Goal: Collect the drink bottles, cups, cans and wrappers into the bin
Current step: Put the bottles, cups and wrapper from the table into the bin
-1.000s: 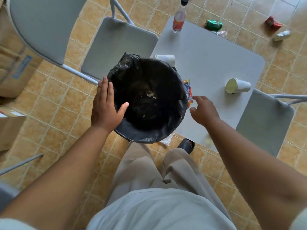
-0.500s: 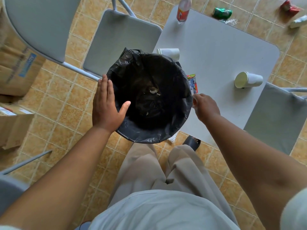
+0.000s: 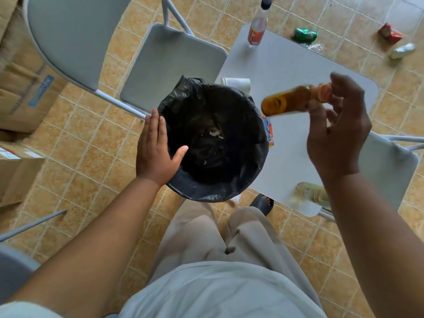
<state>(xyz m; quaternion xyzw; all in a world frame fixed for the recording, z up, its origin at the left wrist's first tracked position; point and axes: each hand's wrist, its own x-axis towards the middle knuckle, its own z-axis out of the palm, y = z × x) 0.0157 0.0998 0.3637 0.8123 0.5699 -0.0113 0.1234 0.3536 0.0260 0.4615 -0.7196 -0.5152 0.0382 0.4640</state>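
- Bin (image 3: 206,195), lined with black plastic, sits right in front of the person, tight against the left edge of the table (image 3: 298,65). Only a few pale scraps show at the bottom.
- Left hand (image 3: 156,148) lies flat on the bin's left rim. The fingers are straight and together and the thumb is spread over the opening, so it presses without gripping.
- Right hand (image 3: 337,134) is up over the table, to the right of the bin. Its fingers and thumb are curled round the cap end of an orange bottle (image 3: 291,101).
- The orange bottle lies roughly level in the air, base toward the bin and just short of its rim. It is blurred and the label can't be read.
- Cup (image 3: 236,82) lies on its side on the table at the bin's far rim; I can't tell whether they touch.
- Wrapper (image 3: 267,130) lies flat on the table, tucked against the bin's right side.
- Clear bottle (image 3: 258,31) with a red label stands upright at the table's far corner.
- Pale bottle (image 3: 309,192) lies at the table's near edge, blurred and partly behind the right forearm.
- On the floor (image 3: 91,157) beyond the table lie a green can (image 3: 305,35) and a red wrapper (image 3: 391,33), well apart from the bin.
- Chair (image 3: 169,65) stands beyond the bin, and boxes (image 3: 23,92) sit far left.
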